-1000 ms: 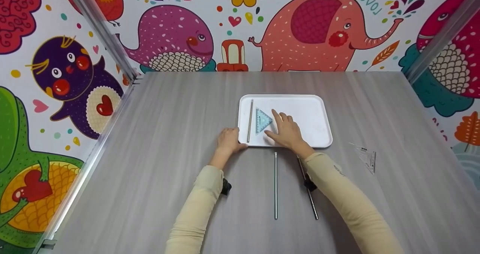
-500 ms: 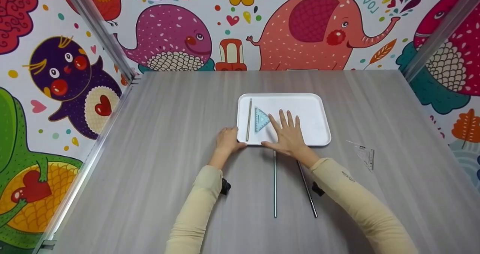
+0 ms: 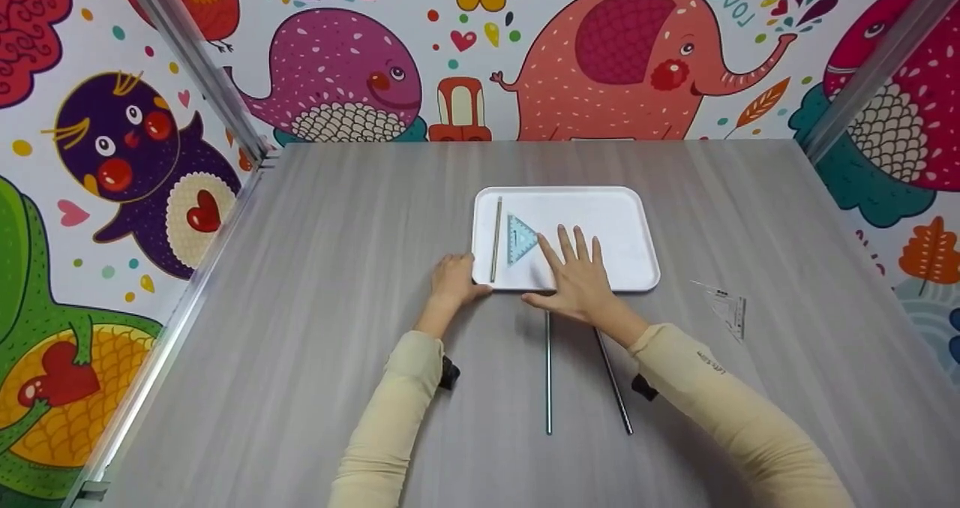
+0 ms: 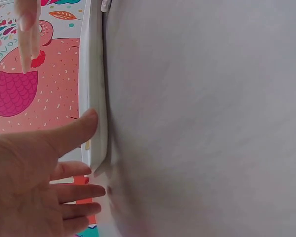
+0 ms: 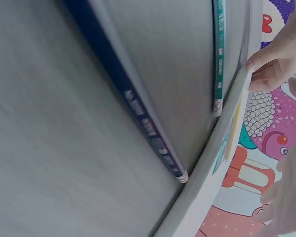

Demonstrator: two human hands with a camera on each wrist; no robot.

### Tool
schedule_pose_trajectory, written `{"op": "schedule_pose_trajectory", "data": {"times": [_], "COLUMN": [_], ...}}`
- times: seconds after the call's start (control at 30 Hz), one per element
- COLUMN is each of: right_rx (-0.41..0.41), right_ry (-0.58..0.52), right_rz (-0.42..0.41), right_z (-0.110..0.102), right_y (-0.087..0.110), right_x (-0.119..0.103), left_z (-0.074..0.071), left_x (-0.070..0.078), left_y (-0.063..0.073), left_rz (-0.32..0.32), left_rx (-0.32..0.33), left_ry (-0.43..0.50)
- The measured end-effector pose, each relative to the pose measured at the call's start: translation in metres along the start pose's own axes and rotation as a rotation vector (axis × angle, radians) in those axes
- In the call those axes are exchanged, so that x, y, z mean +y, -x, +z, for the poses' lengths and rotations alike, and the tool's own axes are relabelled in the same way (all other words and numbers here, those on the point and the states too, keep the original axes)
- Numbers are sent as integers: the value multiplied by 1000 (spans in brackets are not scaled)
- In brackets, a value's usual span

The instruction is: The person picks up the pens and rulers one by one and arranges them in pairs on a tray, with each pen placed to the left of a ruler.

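Note:
A white tray (image 3: 630,238) lies on the table. My left hand (image 3: 451,279) holds its near left corner, with the thumb (image 4: 79,131) on the front rim and the fingers around the left side. My right hand (image 3: 581,279) is spread over the tray's front edge, palm down, its index fingertip close to the tip of a blue triangular set square (image 3: 520,239). Left of the set square in the tray lies a yellowish pencil (image 3: 496,239). In front of the tray, a green pencil (image 5: 219,54) and a dark blue pencil (image 5: 138,108) lie on the table, eraser ends toward the tray.
A clear set square (image 3: 727,309) lies on the table to the right of the tray. Grey wood-grain tabletop (image 3: 337,215) surrounds everything. Walls with printed cartoon animals (image 3: 615,65) and metal posts (image 3: 187,58) border the table at the back and left.
My right hand has spread its fingers, and its wrist has shifted slightly right and toward the front. The left hand stays at the tray corner. The tray, pencils and set squares keep their places.

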State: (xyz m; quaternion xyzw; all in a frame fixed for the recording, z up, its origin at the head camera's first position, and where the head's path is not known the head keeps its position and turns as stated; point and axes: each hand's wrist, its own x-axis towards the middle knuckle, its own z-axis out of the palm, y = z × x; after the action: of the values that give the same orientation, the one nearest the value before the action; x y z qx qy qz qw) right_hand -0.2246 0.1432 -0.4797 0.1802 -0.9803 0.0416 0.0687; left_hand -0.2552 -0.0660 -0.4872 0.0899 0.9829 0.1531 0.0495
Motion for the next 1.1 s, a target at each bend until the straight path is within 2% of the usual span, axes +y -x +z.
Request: {"op": "schedule_pose_trajectory", "data": {"times": [0.47, 0.8, 1.1], "right_rx": [35, 9, -21], "right_ry": [-9, 17, -28], "right_rz": [-47, -91, -89], "right_z": [-2, -5, -3], "right_y": [22, 43, 61], "right_x": [-11, -19, -26], "left_z": [0, 0, 1], "left_x": [-1, -2, -3], "left_y": [-1, 0, 0], "left_rz": [2, 6, 18], "left_rx": [-2, -3, 4], "left_ry": [2, 8, 6]}}
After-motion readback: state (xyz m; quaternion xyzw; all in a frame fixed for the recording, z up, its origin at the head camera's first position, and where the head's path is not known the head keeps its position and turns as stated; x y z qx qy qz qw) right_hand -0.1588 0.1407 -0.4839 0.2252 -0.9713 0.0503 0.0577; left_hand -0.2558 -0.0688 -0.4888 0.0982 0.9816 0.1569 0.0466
